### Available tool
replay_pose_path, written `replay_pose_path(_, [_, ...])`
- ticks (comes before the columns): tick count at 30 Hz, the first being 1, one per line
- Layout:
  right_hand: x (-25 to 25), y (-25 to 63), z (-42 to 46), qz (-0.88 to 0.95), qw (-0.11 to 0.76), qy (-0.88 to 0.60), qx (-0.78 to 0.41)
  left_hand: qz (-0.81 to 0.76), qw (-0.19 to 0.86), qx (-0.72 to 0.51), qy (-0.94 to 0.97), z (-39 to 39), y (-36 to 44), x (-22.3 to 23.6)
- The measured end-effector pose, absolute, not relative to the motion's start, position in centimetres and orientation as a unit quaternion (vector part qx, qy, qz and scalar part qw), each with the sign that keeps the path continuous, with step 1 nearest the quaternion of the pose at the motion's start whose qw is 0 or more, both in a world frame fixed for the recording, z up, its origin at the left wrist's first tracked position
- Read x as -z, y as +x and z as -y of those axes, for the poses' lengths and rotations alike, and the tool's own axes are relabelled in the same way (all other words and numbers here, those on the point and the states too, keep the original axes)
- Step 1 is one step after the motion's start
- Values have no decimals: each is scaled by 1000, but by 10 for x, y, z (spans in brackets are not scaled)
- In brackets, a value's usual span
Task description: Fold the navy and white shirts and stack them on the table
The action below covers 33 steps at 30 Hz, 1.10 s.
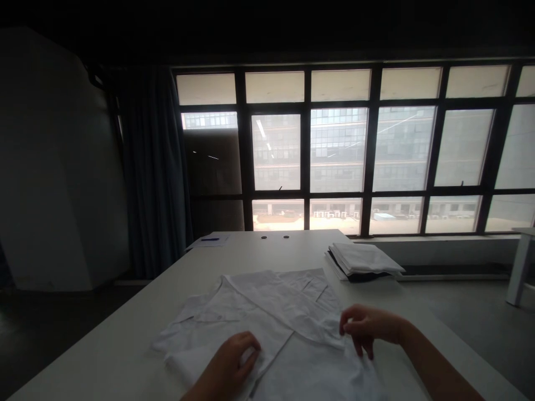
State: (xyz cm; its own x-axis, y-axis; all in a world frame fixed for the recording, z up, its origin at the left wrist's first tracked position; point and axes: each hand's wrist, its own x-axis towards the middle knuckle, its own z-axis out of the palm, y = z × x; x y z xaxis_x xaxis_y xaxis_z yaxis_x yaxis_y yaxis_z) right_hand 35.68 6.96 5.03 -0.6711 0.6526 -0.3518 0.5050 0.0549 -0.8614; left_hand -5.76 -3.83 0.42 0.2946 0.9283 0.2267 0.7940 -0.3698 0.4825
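Observation:
A white garment [251, 317], like a shirt or coat with buttons and a collar-like flap, lies spread and creased on the white table. My left hand [238, 356] rests on its lower left part, fingers curled and the thumb close to the fingertips, with cloth at them. At the garment's right edge, my right hand [363, 328] has thumb and index finger bent together on the fabric, while the other fingers hang down. The garment's nearest part runs out of the bottom of the view.
A folded stack of white and black cloth [363, 259] sits at the table's right edge. A blue pen [209, 239] lies on paper at the far left corner. Two round cable holes [286, 237] are at the far end of the table [137, 328]. Windows stand beyond.

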Motion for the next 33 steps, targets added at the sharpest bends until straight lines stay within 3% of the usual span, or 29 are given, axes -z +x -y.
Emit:
replay_pose_path(3, [-35, 348, -73, 786, 148, -446, -402, -596, 75, -181, 779, 30, -81, 3])
replay_pose_path(8, [5, 324, -74, 848, 106, -480, -195, -693, 17, -83, 716, 22, -114, 7])
replay_pose_path(11, [9, 313, -71, 865, 141, -466, -127, -724, 39, -41, 688, 27, -136, -5])
replay_pose_path(17, [-29, 304, -63, 869, 212, -419, -158, -712, 187, 2, 677, 45, -163, -31])
replay_pose_path(21, [-49, 299, -48, 868, 245, -395, -173, -689, 178, -10, 703, 58, -175, -29])
replay_pose_path(24, [-43, 295, -34, 886, 166, -377, -213, -683, 132, -41, 718, 67, -191, -23])
replay_pose_path(28, [-21, 292, -24, 884, 6, -404, -235, -690, 180, -69, 698, 77, -220, -16])
replay_pose_path(33, [-16, 287, -18, 884, -8, -414, -216, -703, 228, -71, 670, 85, -245, -3])
